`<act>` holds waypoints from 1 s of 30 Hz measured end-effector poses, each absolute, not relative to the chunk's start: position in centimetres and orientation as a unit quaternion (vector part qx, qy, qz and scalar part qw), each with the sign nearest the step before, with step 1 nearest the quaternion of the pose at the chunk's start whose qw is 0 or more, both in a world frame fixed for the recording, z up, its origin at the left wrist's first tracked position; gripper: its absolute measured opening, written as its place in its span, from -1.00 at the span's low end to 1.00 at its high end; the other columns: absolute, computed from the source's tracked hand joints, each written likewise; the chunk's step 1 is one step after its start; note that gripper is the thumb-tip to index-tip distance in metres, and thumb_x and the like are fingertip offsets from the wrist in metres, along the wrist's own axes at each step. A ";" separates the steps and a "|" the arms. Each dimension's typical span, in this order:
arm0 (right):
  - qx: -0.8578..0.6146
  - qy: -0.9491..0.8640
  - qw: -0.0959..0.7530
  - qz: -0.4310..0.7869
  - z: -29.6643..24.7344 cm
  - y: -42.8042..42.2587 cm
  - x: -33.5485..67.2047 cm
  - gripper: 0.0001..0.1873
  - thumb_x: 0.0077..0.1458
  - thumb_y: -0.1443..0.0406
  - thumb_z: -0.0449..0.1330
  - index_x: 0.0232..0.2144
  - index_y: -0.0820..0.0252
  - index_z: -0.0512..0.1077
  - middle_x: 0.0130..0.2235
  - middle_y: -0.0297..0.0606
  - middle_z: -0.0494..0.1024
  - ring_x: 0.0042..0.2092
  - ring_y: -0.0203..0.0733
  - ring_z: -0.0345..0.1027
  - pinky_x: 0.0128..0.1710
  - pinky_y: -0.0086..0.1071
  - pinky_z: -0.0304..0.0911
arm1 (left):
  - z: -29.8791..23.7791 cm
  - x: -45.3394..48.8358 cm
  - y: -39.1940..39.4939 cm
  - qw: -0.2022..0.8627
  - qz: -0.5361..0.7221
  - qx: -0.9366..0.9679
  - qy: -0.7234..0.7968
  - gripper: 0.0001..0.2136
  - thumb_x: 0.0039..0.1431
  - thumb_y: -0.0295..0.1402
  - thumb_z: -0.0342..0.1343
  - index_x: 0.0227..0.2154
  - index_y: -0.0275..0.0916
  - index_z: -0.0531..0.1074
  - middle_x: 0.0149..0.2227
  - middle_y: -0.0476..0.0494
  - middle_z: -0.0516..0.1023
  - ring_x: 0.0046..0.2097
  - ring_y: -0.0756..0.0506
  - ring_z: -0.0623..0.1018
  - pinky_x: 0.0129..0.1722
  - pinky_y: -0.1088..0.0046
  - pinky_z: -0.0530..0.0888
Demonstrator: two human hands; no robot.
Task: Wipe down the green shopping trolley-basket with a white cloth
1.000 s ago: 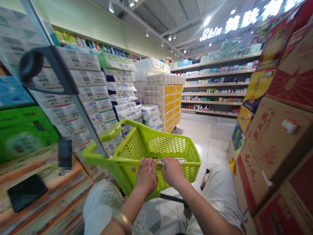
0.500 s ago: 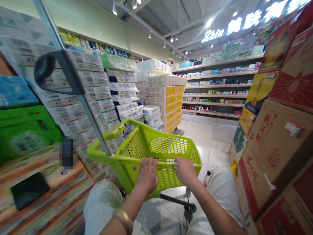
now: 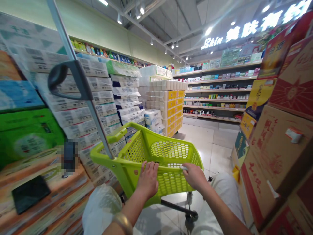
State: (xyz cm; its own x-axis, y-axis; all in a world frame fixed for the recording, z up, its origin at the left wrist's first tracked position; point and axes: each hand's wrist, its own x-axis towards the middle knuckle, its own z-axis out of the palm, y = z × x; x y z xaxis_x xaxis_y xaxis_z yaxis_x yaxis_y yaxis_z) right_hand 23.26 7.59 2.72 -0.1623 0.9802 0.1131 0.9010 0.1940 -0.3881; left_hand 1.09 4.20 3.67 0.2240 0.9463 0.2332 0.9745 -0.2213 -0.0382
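In front of me stands a bright green shopping trolley (image 3: 134, 179) with perforated basket walls and a long metal pull handle (image 3: 80, 80) rising on the left. My left hand (image 3: 148, 179) hooks its fingers over the basket's near rim, holding it. Farther right on the same rim, my right hand (image 3: 195, 176) is closed on a small white wipe (image 3: 183, 168), pressed against the rim. Only an edge of that wipe shows between the fingers, so whether it is cloth or tissue I cannot tell. The basket's visible inside holds nothing that I can make out.
Stacked tissue packs (image 3: 97, 83) rise at the left. A black tablet-like slab (image 3: 31, 193) and a blurred-out device lie on orange packs (image 3: 73, 182). Cardboard cartons (image 3: 278, 143) are piled close on the right. Stocked shelves (image 3: 220, 93) stand beyond the tiled floor (image 3: 207, 133).
My right hand has slid rightward along the basket rim with the white wipe. My left hand keeps its hold on the rim. The whole view has shifted slightly.
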 end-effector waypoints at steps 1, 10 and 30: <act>-0.627 -0.751 0.168 0.117 2.8 7.6 23.0 -0.66 0.11 0.34 -0.01 -0.12 0.13 0.47 -0.06 -0.19 0.55 -0.03 -0.08 0.39 -0.07 -0.29 0.13 | 3.6 1.2 4.2 0.089 -0.080 -0.776 -0.620 -0.47 -0.07 -0.39 0.01 0.06 -0.29 0.26 0.02 -0.26 0.35 0.12 -0.24 0.26 0.29 0.10 -0.14; -0.534 -0.815 0.186 0.127 4.6 7.3 15.1 -0.66 0.10 0.34 0.01 -0.10 0.12 0.46 -0.10 -0.18 0.55 -0.06 -0.09 0.39 -0.08 -0.31 0.12 | 3.7 1.1 4.4 0.090 -0.065 -0.778 -0.619 -0.46 -0.06 -0.40 0.01 0.08 -0.28 0.24 0.03 -0.26 0.34 0.14 -0.24 0.24 0.29 0.08 -0.12; -0.545 -0.807 0.197 0.114 4.1 7.4 15.7 -0.68 0.09 0.34 0.02 -0.13 0.10 0.47 -0.11 -0.21 0.57 -0.09 -0.12 0.41 -0.09 -0.33 0.14 | 3.9 0.9 4.5 0.075 -0.075 -0.782 -0.614 -0.49 -0.03 -0.41 0.02 0.06 -0.21 0.23 0.02 -0.23 0.36 0.15 -0.23 0.26 0.29 0.05 -0.09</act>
